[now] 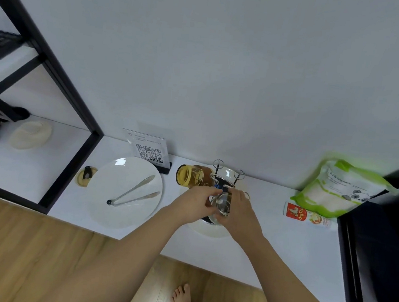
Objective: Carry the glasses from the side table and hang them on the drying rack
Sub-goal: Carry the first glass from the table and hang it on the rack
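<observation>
A wire drying rack (239,174) with looped prongs stands on a round base on the white counter (282,245), against the wall. An amber glass (189,175) hangs on its left side, mouth turned toward me. Both my hands meet over the rack's front. My right hand (237,212) grips a clear glass (223,203), tilted with its mouth toward me. My left hand (194,204) touches the same glass from the left, fingers curled around it. The rack's front prongs are hidden behind my hands.
A white plate (105,190) with metal tongs (132,191) lies left of the rack. A QR-code sign (148,151) stands behind it. A green pouch (340,187) and a red packet (306,215) sit to the right. Black shelf frames (70,103) flank both sides.
</observation>
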Action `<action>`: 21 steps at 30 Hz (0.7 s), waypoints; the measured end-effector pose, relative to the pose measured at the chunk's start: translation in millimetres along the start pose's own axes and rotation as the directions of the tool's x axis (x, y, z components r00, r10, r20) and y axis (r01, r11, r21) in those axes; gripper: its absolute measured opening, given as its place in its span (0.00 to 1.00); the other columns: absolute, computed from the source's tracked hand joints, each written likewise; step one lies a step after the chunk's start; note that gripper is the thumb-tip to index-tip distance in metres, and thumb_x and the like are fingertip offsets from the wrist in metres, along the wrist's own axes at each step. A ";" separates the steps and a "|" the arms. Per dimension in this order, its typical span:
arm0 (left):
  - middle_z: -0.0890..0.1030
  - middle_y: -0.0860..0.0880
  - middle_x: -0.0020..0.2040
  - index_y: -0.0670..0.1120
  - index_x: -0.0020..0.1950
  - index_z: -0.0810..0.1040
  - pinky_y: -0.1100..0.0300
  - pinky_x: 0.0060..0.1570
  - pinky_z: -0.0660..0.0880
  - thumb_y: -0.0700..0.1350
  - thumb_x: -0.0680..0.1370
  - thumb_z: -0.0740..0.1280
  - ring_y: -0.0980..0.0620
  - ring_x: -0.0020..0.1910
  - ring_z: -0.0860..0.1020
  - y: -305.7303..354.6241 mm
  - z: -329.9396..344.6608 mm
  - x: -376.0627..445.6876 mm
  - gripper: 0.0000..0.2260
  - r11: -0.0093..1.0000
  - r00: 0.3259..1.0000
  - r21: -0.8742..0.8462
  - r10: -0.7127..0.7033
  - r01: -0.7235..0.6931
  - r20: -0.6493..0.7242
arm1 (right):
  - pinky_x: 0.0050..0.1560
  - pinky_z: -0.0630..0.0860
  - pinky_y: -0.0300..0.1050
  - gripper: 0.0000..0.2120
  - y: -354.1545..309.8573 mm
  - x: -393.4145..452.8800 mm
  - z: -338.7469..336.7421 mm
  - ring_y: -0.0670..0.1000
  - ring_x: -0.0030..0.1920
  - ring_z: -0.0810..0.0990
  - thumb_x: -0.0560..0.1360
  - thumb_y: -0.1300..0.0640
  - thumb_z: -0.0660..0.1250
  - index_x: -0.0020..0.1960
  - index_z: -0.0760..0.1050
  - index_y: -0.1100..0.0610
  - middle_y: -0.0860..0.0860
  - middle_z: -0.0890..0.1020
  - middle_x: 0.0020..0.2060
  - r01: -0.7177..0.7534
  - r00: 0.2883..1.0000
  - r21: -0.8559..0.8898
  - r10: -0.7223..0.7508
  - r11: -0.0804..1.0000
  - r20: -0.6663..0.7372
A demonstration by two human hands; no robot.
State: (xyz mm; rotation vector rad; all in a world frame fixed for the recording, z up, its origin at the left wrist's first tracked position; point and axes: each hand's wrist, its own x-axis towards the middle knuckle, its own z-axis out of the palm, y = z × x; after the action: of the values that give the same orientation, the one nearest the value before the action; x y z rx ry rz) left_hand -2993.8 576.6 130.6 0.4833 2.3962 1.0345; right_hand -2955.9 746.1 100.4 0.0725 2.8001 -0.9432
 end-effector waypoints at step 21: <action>0.81 0.46 0.62 0.47 0.69 0.75 0.62 0.56 0.71 0.43 0.79 0.69 0.47 0.59 0.79 -11.6 32.5 16.9 0.18 0.986 1.000 0.164 -0.020 0.021 -0.011 | 0.66 0.71 0.48 0.32 9.5 4.6 15.7 0.57 0.66 0.75 0.73 0.54 0.75 0.72 0.67 0.61 0.58 0.75 0.66 -0.107 0.988 0.114 0.093 0.988 0.122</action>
State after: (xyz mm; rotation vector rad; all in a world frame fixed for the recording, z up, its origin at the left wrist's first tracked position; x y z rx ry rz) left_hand -2991.1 596.2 97.6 0.5106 2.5017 0.8359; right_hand -2956.9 744.2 81.6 0.1677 2.6057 -1.0550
